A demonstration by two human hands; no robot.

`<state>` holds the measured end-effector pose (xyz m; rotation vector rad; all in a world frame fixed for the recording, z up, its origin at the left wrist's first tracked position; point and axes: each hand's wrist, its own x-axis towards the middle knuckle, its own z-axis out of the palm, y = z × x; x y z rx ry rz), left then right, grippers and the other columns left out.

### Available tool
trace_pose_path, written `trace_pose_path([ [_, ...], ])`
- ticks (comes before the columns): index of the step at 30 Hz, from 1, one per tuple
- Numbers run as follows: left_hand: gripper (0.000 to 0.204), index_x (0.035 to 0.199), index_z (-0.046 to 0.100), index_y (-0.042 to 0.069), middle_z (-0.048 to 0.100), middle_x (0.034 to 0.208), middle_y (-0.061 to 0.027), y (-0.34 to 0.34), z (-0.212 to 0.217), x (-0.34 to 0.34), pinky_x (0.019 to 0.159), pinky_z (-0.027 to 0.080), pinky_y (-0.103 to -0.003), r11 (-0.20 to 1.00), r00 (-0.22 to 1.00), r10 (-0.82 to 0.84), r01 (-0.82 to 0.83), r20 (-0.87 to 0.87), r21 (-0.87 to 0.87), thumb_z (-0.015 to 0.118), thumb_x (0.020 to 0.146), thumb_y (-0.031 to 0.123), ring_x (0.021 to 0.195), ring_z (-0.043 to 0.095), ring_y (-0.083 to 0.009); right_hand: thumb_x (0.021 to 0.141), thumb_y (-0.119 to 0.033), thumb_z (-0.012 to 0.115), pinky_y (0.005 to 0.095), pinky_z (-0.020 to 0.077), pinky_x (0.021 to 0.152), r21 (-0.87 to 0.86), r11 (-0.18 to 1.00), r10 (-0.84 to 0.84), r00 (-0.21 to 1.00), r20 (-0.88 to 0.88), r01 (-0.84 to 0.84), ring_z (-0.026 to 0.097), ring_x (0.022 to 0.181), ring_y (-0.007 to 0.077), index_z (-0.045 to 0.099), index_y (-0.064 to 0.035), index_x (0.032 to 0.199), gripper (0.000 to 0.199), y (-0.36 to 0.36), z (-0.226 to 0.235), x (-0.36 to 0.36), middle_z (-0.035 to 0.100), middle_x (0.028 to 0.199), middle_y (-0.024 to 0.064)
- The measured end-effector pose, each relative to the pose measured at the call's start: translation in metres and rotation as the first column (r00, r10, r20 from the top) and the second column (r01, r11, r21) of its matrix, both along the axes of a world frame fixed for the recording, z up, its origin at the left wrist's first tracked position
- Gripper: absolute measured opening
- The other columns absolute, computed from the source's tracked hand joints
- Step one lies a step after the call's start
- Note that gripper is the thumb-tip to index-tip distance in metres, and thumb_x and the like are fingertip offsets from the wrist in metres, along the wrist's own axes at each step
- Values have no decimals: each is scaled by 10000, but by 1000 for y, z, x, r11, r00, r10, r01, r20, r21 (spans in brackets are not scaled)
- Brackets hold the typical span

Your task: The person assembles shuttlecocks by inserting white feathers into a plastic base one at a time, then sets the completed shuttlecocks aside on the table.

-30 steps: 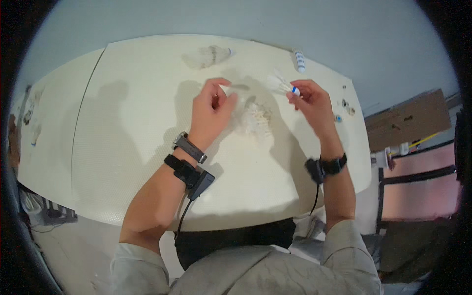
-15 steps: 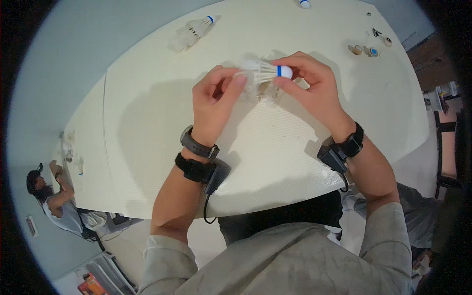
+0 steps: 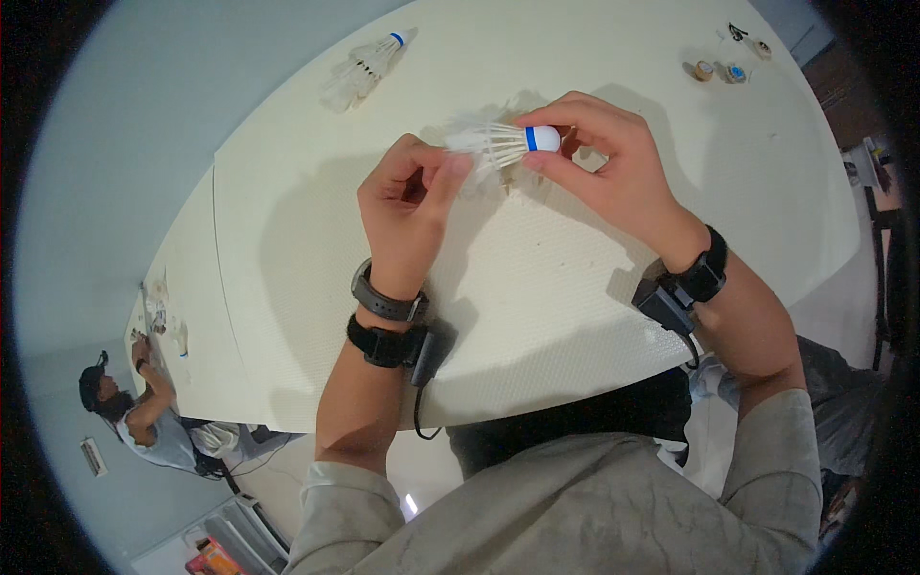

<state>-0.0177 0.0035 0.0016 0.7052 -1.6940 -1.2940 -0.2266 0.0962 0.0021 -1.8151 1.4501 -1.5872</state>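
Note:
A white feather shuttlecock [image 3: 510, 142] with a blue band lies sideways between my hands, its cork end toward the right. My right hand [image 3: 613, 158] grips it around the cork and band with thumb and fingers. At the feather end, my left hand [image 3: 412, 187] pinches the feather tips between thumb and forefinger. Behind and just below the shuttlecock, pale loose feather bits [image 3: 532, 184] appear on the table, partly hidden by it. Farther back on the left lie nested shuttlecocks [image 3: 364, 69], only one blue-banded cork showing.
The white textured table [image 3: 556, 316] curves around me. Small tape-like rolls [image 3: 704, 71] and a dark small item [image 3: 737, 32] lie at the far right. A co-worker [image 3: 129, 407] works at the table's far left end, near another shuttlecock [image 3: 181, 340].
My view has shifted slightly, so the table and its objects sit differently. A blue-banded cork at the far edge has left the picture. Both hands keep their hold on the shuttlecock.

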Motion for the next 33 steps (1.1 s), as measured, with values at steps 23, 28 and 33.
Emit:
trace_pose_path([
  [23, 70, 969, 758, 35, 686, 862, 30, -28, -12, 14, 647, 405, -187, 961, 967, 255, -251, 20, -118, 738, 957, 101, 746, 519, -17, 960, -213, 745, 215, 512, 710, 155, 968, -228, 951, 211, 197, 606, 778, 56, 725, -68, 1153, 242, 3, 3, -30, 703, 920, 1],
  [28, 66, 977, 782, 19, 663, 806, 33, -17, -16, 2, 617, 385, -192, 957, 969, 199, -160, 146, -243, 767, 917, 42, 702, 501, -25, 971, -241, 735, 204, 485, 679, 189, 974, -175, 938, 300, 122, 584, 747, 43, 726, -52, 1139, 253, 3, -2, -22, 695, 889, -10],
  [33, 136, 1021, 804, 28, 541, 670, 38, -18, -12, -3, 563, 334, -231, 867, 940, 248, -108, 233, -487, 795, 885, 36, 625, 418, -44, 972, -243, 733, 199, 474, 669, 200, 970, -188, 951, 247, 140, 581, 744, 38, 730, -47, 1128, 251, 4, 5, -16, 689, 862, -13],
])
